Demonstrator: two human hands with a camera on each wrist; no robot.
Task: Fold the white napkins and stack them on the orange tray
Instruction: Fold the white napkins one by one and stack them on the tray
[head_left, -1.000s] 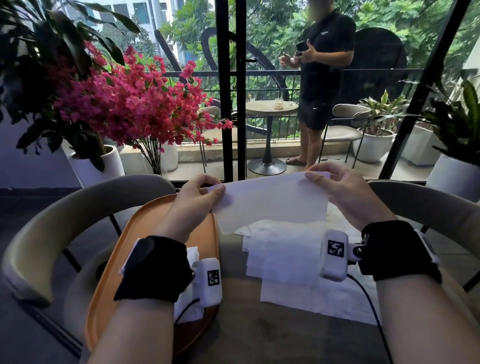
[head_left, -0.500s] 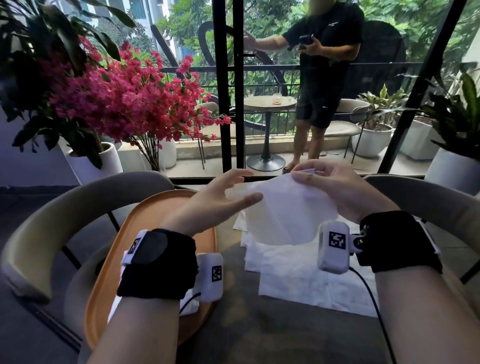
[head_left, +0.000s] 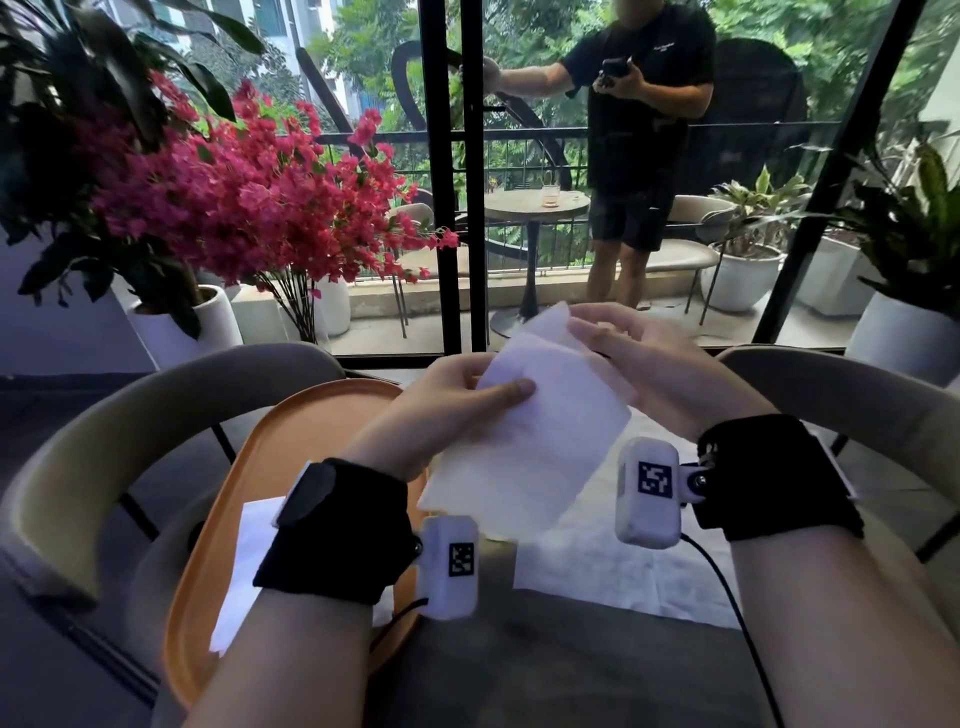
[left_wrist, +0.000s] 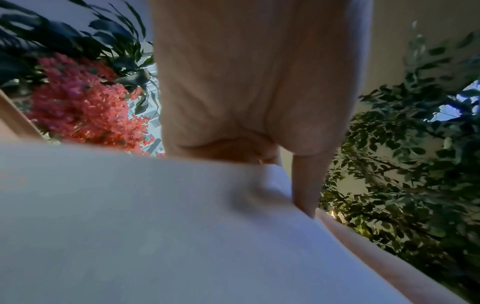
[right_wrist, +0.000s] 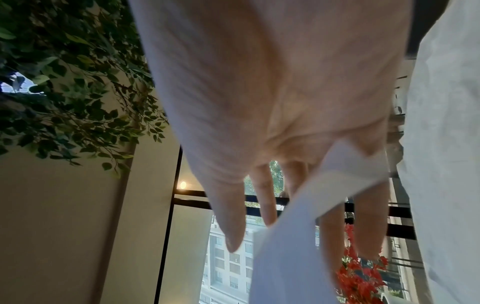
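Note:
A white napkin, folded over, hangs in the air above the table between my hands. My left hand pinches its left edge, thumb on top; the left wrist view shows the napkin filling the lower half under that hand. My right hand lies against the napkin's upper right fold with its fingers straight and spread; a strip of napkin crosses them. The orange tray sits at the left with one folded napkin on it, partly hidden by my left wrist. Several unfolded napkins lie on the table below.
The grey table has curved beige chairs at its left and right. Pink flowers and potted plants stand behind. Beyond the glass door frame a person stands on the balcony by a small round table.
The napkin went from spread wide between both hands to folded over. My left hand let go, then took the folded left edge again; my right hand's fingers have straightened.

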